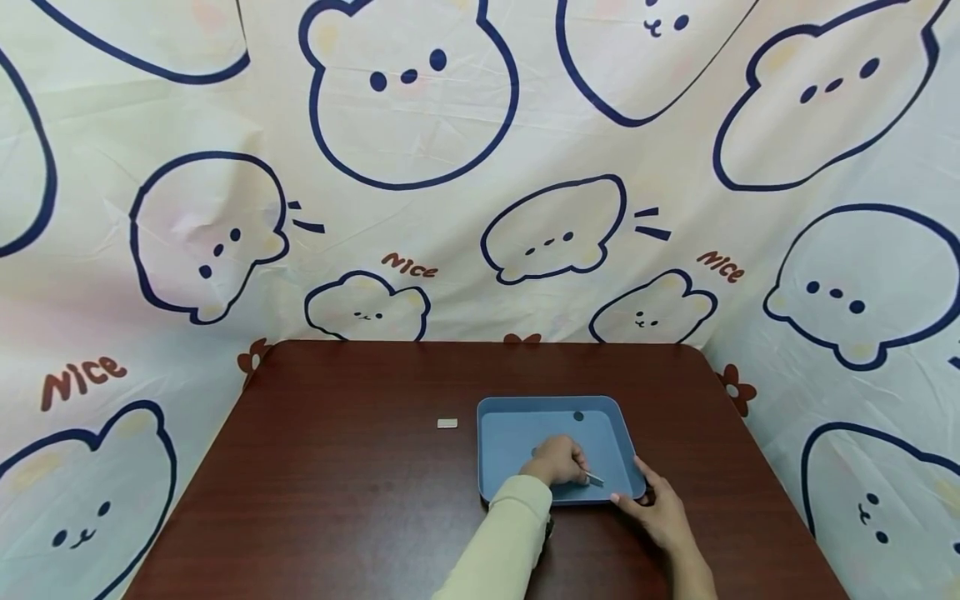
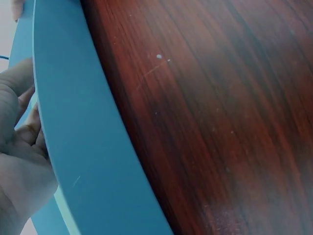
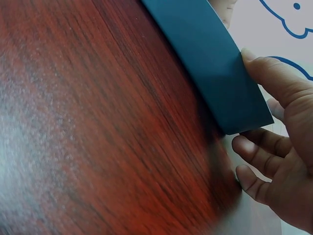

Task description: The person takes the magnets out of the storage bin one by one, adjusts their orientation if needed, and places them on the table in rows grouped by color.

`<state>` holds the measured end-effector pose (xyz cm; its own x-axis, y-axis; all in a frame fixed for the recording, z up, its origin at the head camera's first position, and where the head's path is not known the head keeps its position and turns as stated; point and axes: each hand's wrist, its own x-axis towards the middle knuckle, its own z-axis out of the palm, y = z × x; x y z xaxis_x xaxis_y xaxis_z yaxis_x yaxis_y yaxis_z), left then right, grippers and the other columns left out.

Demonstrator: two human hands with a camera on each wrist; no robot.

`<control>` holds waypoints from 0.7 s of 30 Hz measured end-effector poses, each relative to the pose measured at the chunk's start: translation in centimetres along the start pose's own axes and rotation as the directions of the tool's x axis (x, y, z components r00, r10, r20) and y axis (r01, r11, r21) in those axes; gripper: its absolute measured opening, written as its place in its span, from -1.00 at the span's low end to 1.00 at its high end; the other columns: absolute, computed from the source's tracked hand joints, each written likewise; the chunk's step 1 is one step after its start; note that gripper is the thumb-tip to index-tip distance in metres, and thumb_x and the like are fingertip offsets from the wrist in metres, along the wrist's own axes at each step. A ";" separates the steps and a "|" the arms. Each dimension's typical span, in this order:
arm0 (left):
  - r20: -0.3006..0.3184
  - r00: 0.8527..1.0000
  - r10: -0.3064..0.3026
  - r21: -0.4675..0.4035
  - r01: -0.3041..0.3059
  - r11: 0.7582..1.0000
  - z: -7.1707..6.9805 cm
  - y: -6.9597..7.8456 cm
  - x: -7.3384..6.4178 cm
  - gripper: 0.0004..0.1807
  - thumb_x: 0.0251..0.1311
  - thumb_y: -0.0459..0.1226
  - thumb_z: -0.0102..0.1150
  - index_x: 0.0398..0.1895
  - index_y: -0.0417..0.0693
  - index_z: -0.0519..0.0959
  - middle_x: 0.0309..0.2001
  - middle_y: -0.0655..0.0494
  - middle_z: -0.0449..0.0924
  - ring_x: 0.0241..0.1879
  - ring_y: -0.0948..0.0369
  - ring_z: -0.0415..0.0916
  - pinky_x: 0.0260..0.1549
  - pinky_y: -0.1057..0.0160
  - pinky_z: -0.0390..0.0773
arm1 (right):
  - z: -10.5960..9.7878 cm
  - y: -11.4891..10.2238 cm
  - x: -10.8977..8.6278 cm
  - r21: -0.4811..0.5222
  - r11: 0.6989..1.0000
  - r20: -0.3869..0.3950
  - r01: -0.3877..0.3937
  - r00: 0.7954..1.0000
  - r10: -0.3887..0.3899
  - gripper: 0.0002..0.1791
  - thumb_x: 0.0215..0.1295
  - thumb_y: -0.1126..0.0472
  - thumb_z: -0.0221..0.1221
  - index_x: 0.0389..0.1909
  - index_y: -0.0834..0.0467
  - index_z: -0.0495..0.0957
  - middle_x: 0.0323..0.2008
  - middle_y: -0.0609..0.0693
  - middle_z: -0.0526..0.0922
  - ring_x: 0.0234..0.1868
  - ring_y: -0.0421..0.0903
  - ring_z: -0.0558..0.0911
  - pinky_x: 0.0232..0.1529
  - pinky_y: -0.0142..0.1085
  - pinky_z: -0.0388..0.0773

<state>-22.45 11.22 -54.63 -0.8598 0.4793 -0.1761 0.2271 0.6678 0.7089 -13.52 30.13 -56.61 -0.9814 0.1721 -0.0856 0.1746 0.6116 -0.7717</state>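
Note:
A shallow blue tray (image 1: 498, 450) sits on the table. My left hand (image 1: 557, 461) reaches inside it and pinches a small, flat, light-grey piece (image 1: 595, 479) near the tray floor; its exact kind is too small to tell. In the left wrist view, the tray's front wall (image 2: 88, 127) hides part of the left hand (image 2: 22, 152). My right hand (image 1: 663, 512) grips the tray's near right corner. The right wrist view shows the thumb on the rim of the tray (image 3: 215, 68) and the other fingers of that hand (image 3: 288, 142) round the corner.
A small whitish rectangular block (image 1: 447, 423) lies on the brown table (image 1: 337, 467), left of the tray. Inside the tray, a dark round disc (image 1: 578, 416) lies near the back wall. A printed cloth (image 1: 465, 217) hangs behind and beside the table.

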 end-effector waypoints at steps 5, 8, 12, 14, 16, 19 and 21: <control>0.023 1.000 -0.005 -0.167 0.009 0.986 -0.3 0.1 -0.2 -0.94 0.00 -0.31 0.37 -0.54 0.02 0.67 -0.58 0.34 0.51 -0.58 0.31 0.37 -0.53 0.33 0.38 | 0.0 -0.2 -0.1 0.003 1.000 0.006 -0.003 1.000 0.003 -0.07 0.02 0.00 0.38 0.37 0.21 0.17 -0.22 0.16 0.35 -0.37 -0.07 0.38 -0.40 -0.27 0.31; 0.017 1.000 -0.008 -0.258 0.012 0.966 -0.4 0.4 -0.1 -0.93 0.01 -0.34 0.36 -0.53 0.01 0.66 -0.55 0.31 0.52 -0.55 0.30 0.39 -0.53 0.31 0.39 | 0.0 -0.3 -0.1 0.007 1.000 0.009 -0.009 1.000 0.009 -0.07 0.02 0.00 0.38 0.37 0.21 0.17 -0.21 0.16 0.36 -0.37 -0.07 0.38 -0.40 -0.27 0.32; -0.013 1.000 0.011 -0.324 -0.014 0.946 -0.8 0.7 -0.2 -0.91 0.01 -0.33 0.34 -0.55 0.05 0.65 -0.53 0.30 0.53 -0.52 0.31 0.41 -0.51 0.30 0.40 | -0.1 -0.4 -0.1 0.011 1.000 0.012 -0.019 1.000 0.018 -0.06 0.00 -0.02 0.39 0.36 0.21 0.18 -0.21 0.17 0.36 -0.36 -0.08 0.39 -0.40 -0.28 0.33; -0.030 0.999 0.025 -0.351 -0.034 0.936 -1.0 0.8 -0.2 -0.91 0.01 -0.32 0.34 -0.54 0.07 0.66 -0.52 0.28 0.52 -0.52 0.31 0.41 -0.51 0.30 0.40 | -0.1 -0.4 -0.1 0.009 1.000 0.010 -0.019 1.000 0.019 -0.06 0.00 -0.01 0.39 0.36 0.21 0.18 -0.21 0.17 0.36 -0.36 -0.08 0.39 -0.40 -0.28 0.33; -0.041 0.998 0.040 -0.380 -0.053 0.924 -1.1 0.8 -0.2 -0.91 0.03 -0.32 0.33 -0.54 0.09 0.66 -0.50 0.27 0.52 -0.51 0.30 0.41 -0.51 0.30 0.40 | -0.1 -0.4 0.0 0.009 1.000 0.005 -0.013 1.000 0.013 -0.07 0.00 0.00 0.39 0.36 0.22 0.18 -0.21 0.16 0.36 -0.36 -0.08 0.39 -0.40 -0.28 0.33; -0.054 0.997 0.056 -0.409 -0.073 0.910 -1.3 0.9 -0.4 -0.91 0.05 -0.32 0.32 -0.51 0.09 0.65 -0.48 0.25 0.52 -0.50 0.29 0.40 -0.51 0.30 0.40 | 0.0 -0.4 0.0 0.001 1.000 0.001 -0.011 1.000 0.011 -0.07 0.01 0.00 0.38 0.36 0.22 0.18 -0.22 0.16 0.36 -0.37 -0.08 0.39 -0.40 -0.28 0.32; -0.058 0.996 0.061 -0.418 -0.080 0.905 -1.4 0.9 -0.5 -0.91 0.06 -0.32 0.31 -0.51 0.08 0.65 -0.46 0.25 0.51 -0.49 0.29 0.40 -0.50 0.30 0.40 | 0.0 -0.4 -0.1 0.000 1.000 0.001 -0.011 1.000 0.011 -0.08 0.02 0.01 0.38 0.36 0.22 0.18 -0.22 0.16 0.36 -0.38 -0.09 0.38 -0.40 -0.27 0.32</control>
<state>-22.48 10.79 -52.97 -0.8691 0.4859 -0.0926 0.0829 0.3276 0.9412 -13.51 29.89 -56.32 -0.9795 0.1775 -0.0947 0.1851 0.6097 -0.7707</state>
